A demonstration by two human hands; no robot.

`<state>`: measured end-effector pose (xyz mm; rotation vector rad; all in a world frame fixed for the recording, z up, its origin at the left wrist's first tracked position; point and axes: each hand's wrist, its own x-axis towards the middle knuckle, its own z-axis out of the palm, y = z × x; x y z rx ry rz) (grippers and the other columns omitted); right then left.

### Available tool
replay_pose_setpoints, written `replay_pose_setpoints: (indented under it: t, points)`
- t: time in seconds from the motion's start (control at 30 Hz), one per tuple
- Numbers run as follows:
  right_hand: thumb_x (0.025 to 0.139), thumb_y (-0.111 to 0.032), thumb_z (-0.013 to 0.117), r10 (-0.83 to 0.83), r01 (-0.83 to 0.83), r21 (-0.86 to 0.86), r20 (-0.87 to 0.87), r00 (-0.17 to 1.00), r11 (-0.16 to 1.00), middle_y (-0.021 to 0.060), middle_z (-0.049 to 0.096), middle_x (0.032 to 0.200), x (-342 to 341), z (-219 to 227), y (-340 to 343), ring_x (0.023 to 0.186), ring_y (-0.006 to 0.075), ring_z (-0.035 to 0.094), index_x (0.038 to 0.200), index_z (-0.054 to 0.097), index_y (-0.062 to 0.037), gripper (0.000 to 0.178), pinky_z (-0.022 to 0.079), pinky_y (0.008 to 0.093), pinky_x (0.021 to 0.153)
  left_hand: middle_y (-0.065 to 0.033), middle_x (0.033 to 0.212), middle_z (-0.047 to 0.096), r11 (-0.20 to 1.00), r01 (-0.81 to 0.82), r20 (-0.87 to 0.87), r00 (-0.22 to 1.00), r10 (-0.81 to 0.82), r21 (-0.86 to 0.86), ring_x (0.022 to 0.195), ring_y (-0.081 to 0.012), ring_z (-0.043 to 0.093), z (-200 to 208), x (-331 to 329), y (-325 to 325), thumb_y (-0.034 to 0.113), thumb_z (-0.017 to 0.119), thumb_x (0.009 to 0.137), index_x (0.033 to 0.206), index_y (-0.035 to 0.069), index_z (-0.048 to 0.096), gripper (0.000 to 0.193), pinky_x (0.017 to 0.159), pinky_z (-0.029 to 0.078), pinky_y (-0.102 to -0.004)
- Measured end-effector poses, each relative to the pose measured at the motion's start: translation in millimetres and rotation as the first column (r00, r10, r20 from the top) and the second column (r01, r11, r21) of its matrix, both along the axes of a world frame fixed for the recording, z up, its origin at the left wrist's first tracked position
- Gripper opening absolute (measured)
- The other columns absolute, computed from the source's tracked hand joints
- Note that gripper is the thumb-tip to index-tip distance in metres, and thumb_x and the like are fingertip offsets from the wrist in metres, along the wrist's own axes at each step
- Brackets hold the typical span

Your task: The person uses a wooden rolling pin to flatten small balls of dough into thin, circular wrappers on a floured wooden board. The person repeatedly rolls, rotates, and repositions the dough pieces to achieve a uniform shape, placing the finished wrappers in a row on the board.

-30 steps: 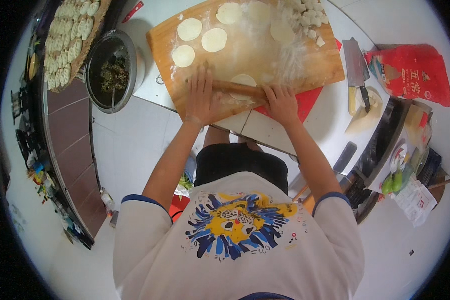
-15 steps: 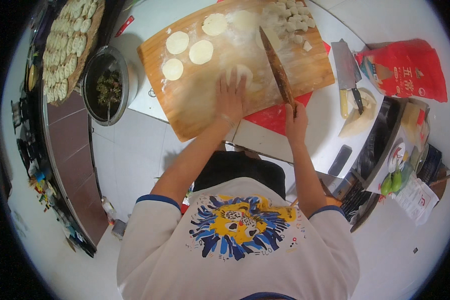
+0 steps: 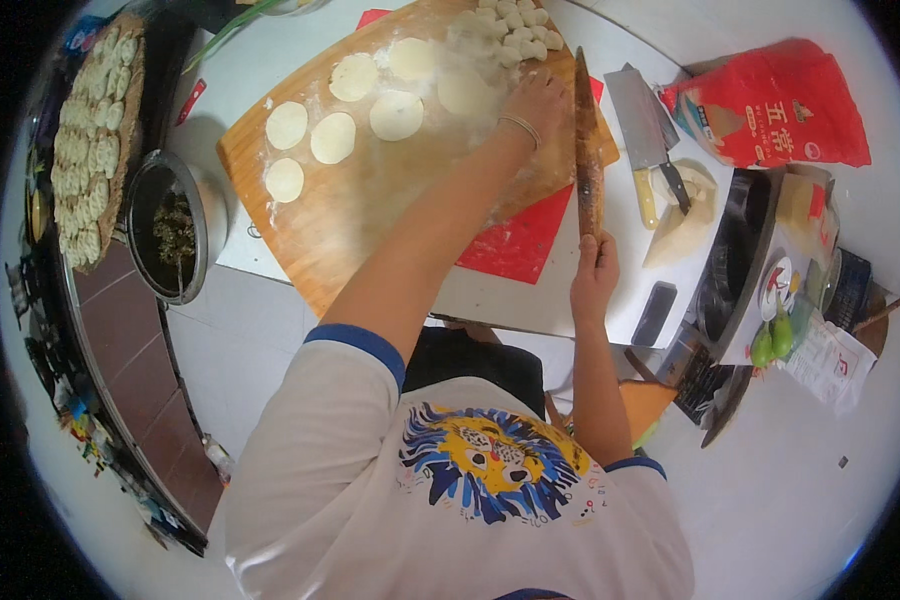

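My right hand (image 3: 595, 277) is closed around the lower end of a long tapered wooden rolling pin (image 3: 589, 160). The pin points away from me along the right part of the wooden board (image 3: 370, 215). My left hand (image 3: 536, 100) reaches over the board's far right, its fingers stretched toward a cluster of small dough pieces (image 3: 515, 30); the fingertips are hard to make out. Left of that hand lies a flat round dough wrapper (image 3: 465, 91). Several more wrappers, one of them (image 3: 398, 115) near the middle, are spread over the floured left side.
Right of the board lie a cleaver (image 3: 642, 118), a black-handled knife (image 3: 676, 188), a phone (image 3: 655, 313) and a red bag (image 3: 780, 105). At left are a metal pot with dark green filling (image 3: 175, 225) and a tray of filled dumplings (image 3: 95, 140). Red sheet (image 3: 522, 240) under the board.
My left hand has left the wrapper it was pressing and moved far right toward the dough pieces. The rolling pin has swung more upright, still in my right hand. The whole view has shifted.
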<state>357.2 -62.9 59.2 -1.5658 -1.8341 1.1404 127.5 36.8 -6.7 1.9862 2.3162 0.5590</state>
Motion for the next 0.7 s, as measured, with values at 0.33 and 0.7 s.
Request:
replay_pose_setpoints:
  t: [0.33,0.7]
  points:
    - [0.099,-0.022,0.054,0.045,-0.051,-0.064,-0.085,0.995,0.997,0.0076,0.056,0.081,-4,-14,-18,0.075,0.0153,0.050,0.105,0.058,0.0020,0.025,0.044,0.0300,0.070,-0.0146,0.102,0.059,0.914,-0.302,0.333,0.920,0.205,0.272,0.097,-0.0334,0.057,2,-8,-179,0.009,0.063,0.082,0.111,0.006,0.061,0.028,0.082,0.049,-0.0416]
    - [0.096,-0.024,0.058,0.322,-0.325,-0.021,-0.084,0.943,0.945,0.0119,0.056,0.080,-65,-8,-40,0.074,0.0203,0.054,0.104,0.058,0.0017,0.027,0.045,0.0333,0.069,-0.0127,0.099,0.055,0.886,-0.464,0.255,0.858,0.446,0.013,0.089,-0.0329,0.056,-20,-18,-285,0.016,0.074,0.073,0.109,0.008,0.060,0.040,0.079,0.047,-0.0451]
